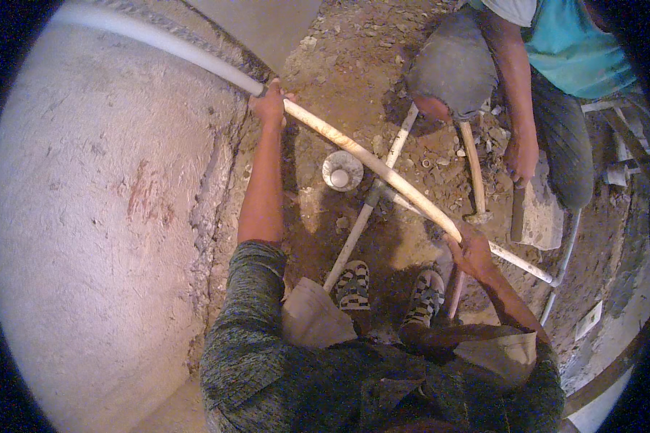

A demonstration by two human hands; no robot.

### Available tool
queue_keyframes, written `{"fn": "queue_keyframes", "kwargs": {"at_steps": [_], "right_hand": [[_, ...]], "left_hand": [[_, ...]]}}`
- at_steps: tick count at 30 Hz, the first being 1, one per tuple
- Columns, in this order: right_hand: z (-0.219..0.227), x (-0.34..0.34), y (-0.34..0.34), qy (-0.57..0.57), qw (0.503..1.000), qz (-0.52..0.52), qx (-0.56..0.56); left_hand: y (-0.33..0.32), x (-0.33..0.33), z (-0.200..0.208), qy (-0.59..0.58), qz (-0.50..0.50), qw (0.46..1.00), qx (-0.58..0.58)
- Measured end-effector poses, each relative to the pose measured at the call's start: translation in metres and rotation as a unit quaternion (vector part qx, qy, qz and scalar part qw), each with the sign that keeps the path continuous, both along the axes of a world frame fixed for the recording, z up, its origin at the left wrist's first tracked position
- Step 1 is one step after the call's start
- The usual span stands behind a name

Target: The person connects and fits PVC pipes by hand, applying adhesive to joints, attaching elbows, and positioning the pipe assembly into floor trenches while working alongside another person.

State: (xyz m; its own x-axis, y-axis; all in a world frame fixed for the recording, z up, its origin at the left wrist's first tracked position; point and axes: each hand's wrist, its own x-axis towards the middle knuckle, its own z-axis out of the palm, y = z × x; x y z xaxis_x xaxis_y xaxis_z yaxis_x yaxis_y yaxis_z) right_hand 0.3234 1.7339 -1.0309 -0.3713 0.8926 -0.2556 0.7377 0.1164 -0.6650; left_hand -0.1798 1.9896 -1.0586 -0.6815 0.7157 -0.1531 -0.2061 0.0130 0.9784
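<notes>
in the head view, the left hand (269,106) was clamped round the upper end of the pale pipe (368,158), beside the end of the grey tube (209,63), while the right hand (473,251) gripped its lower end, the pipe slanting above white poles (355,232). this looked like lining up, the next move seemingly calling for steady, even support.

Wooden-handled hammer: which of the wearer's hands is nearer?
Right. The right hand is just below the hammer in the picture; the left hand is well off to its left.
</notes>
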Motion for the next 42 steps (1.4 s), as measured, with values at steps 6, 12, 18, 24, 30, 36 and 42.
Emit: {"fn": "queue_keyframes", "kwargs": {"at_steps": [6,12,18,24,30,36,42], "right_hand": [[0.01,-0.008,0.002,0.064,0.991,-0.018,0.118],[0.014,-0.001,0.007,0.057,0.997,-0.021,-0.045],[0.005,-0.007,0.011,0.109,0.994,-0.02,-0.008],[-0.014,0.009,0.018,0.067,0.996,0.0,-0.05],[-0.039,0.024,0.0,0.05,0.997,-0.003,-0.056],[-0.064,0.039,0.006,-0.011,0.984,-0.013,-0.178],[-0.065,0.039,0.006,-0.014,0.997,0.003,-0.07]], "left_hand": [[-0.002,0.004,-0.007,0.049,0.018,0.999,0.009],[0.003,0.007,-0.007,0.014,-0.032,0.999,0.018],[0.005,-0.002,-0.005,0.002,-0.018,1.0,0.022],[0.002,-0.001,0.009,0.006,-0.064,0.998,0.006],[-0.011,-0.005,0.017,0.042,-0.013,0.999,0.024],[-0.032,0.016,0.014,0.002,-0.085,0.996,0.041],[-0.044,0.041,0.029,0.06,-0.087,0.994,-0.002]]}}
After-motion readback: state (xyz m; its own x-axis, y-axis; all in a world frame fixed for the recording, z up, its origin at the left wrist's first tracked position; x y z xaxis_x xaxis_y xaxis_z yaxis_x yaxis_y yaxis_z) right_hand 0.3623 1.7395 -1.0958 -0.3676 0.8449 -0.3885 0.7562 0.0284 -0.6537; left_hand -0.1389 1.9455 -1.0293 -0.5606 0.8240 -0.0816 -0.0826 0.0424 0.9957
